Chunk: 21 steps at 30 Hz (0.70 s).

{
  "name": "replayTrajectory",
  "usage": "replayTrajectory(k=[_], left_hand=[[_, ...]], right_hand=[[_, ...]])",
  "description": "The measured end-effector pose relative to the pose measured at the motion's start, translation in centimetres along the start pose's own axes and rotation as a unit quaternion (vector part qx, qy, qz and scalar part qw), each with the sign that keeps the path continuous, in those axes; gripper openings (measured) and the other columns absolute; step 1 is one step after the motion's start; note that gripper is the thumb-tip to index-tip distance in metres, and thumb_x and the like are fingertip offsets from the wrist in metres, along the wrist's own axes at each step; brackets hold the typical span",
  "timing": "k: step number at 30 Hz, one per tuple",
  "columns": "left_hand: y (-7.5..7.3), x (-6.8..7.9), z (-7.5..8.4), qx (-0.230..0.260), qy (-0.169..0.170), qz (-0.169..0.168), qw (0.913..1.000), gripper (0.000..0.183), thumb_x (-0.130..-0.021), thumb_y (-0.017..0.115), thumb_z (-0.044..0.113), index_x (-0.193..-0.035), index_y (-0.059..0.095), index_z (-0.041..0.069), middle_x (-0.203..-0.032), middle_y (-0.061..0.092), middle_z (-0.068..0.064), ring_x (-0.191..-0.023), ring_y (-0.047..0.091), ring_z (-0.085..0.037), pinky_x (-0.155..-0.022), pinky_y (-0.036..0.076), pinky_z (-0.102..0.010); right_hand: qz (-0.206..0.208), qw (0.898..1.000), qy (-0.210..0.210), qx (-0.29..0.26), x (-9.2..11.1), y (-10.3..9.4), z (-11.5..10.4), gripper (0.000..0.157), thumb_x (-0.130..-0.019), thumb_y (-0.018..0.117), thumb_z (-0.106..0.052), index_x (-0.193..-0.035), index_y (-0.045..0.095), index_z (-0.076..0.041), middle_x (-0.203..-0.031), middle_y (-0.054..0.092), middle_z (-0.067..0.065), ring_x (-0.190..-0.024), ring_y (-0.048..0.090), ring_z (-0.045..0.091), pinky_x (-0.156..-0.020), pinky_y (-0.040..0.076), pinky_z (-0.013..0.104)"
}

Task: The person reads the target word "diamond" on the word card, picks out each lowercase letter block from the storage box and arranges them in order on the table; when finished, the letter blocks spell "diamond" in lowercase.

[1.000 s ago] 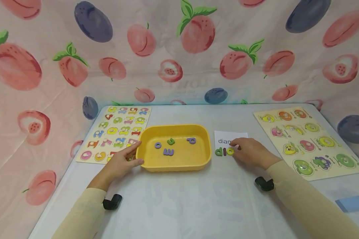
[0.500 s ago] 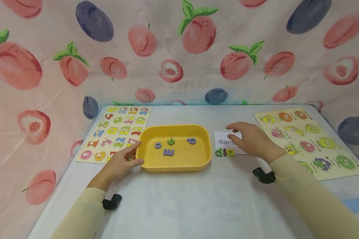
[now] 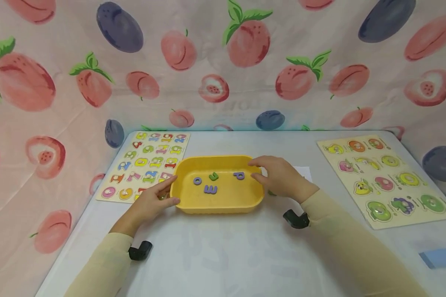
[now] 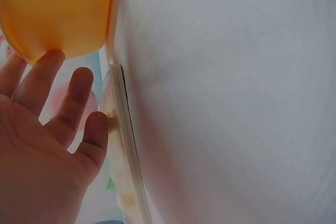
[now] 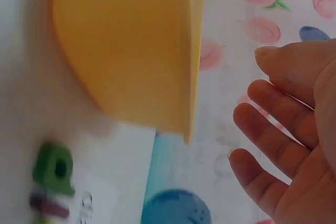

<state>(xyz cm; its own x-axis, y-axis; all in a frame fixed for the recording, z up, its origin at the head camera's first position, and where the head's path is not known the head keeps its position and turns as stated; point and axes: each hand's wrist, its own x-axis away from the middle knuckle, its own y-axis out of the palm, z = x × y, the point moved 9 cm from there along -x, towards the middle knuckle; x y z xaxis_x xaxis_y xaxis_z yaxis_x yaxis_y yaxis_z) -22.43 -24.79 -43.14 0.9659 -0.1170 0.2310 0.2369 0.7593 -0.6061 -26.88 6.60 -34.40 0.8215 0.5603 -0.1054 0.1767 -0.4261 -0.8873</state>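
Note:
A yellow plastic tray (image 3: 223,201) holds a purple "o" (image 3: 197,181), a green curved letter (image 3: 213,176), a purple "m"-shaped letter (image 3: 210,189) and a purple "d"-like letter (image 3: 238,176). My left hand (image 3: 146,205) rests its fingertips against the tray's left end, fingers loosely extended. Over the right rim reaches my right hand (image 3: 282,179), thumb and fingers spread, nothing between them. Behind this hand lies a white word card (image 3: 304,171), mostly hidden. In the right wrist view, a green "d" (image 5: 47,169) and a dark letter piece (image 5: 50,205) lie along the card.
A number puzzle board (image 3: 128,201) lies at the left, partly behind my left hand. At the right lies a fruit puzzle board (image 3: 333,159), with a blue block (image 3: 439,258) nearer the front. A fruit-print cloth (image 3: 245,90) hangs behind the table.
My right hand has left the yellow letter at the word card, risen, and moved left to the tray's right rim. The left hand stays at the tray's left end.

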Motion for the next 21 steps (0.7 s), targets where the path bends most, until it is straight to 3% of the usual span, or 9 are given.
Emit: replayTrajectory(k=[13, 21], left_hand=[[-0.1, 0.0, 0.4, 0.012, 0.0, 0.003, 0.9999, 0.079, -0.089, 0.076, 0.039, -0.157, 0.037, 0.024, -0.152, 0.045, -0.014, -0.14, 0.039, -0.036, -0.113, 0.031, -0.057], [-0.1, 0.0, 0.3, 0.0, 0.005, 0.003, 1.0, 0.079, -0.089, 0.075, 0.043, -0.157, 0.037, 0.025, -0.154, 0.042, -0.013, -0.141, 0.038, -0.036, -0.113, 0.03, -0.057]], right_hand=[[-0.036, 0.997, -0.033, -0.052, -3.2, 5.7, -4.1, 0.033, -0.097, 0.067, -0.016, -0.128, 0.066, -0.005, -0.127, 0.066, 0.008, -0.121, 0.059, 0.028, -0.106, 0.044, 0.042], [-0.055, 0.996, -0.037, -0.056, -4.3, 7.5, -4.5, 0.033, -0.097, 0.066, -0.016, -0.129, 0.066, -0.007, -0.129, 0.066, 0.006, -0.125, 0.057, 0.025, -0.109, 0.042, 0.04]])
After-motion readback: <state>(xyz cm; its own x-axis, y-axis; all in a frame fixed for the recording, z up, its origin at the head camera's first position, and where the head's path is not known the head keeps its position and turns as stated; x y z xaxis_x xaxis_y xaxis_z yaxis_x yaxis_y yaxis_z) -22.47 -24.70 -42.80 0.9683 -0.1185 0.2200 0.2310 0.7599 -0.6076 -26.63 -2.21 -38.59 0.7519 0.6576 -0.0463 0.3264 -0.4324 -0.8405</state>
